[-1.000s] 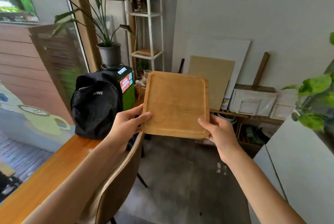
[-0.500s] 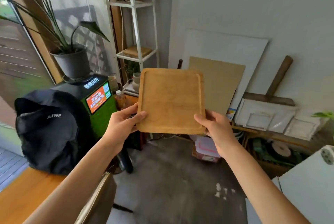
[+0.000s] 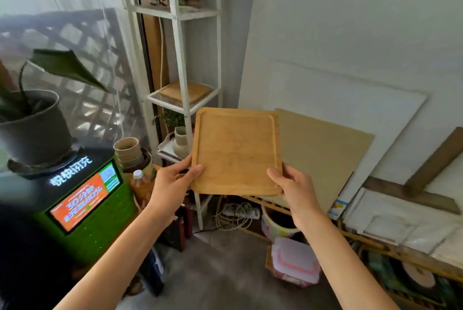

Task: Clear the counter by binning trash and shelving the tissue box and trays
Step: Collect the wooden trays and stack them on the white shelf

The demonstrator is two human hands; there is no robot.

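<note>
A wooden tray (image 3: 236,150) with a raised rim is held out in front of me, tilted up toward the camera. My left hand (image 3: 171,185) grips its lower left corner, thumb on top. At the lower right corner my right hand (image 3: 295,190) grips it the same way. Behind the tray stands a white metal shelf unit (image 3: 179,41). Another wooden tray (image 3: 185,91) lies on the unit's middle shelf, above and left of the one I hold.
A green kiosk with an orange screen (image 3: 82,200) and a potted plant (image 3: 32,124) stand at the left. Stacked paper cups (image 3: 129,150) and a bottle (image 3: 139,182) sit beside it. Boards (image 3: 323,152) lean on the right wall; a plastic box (image 3: 295,263) and cables lie on the floor.
I have moved closer to the white shelf unit with the tray; shelf and kiosk appear larger. The black bag and the wooden counter have left the view. Both hands keep their grip.
</note>
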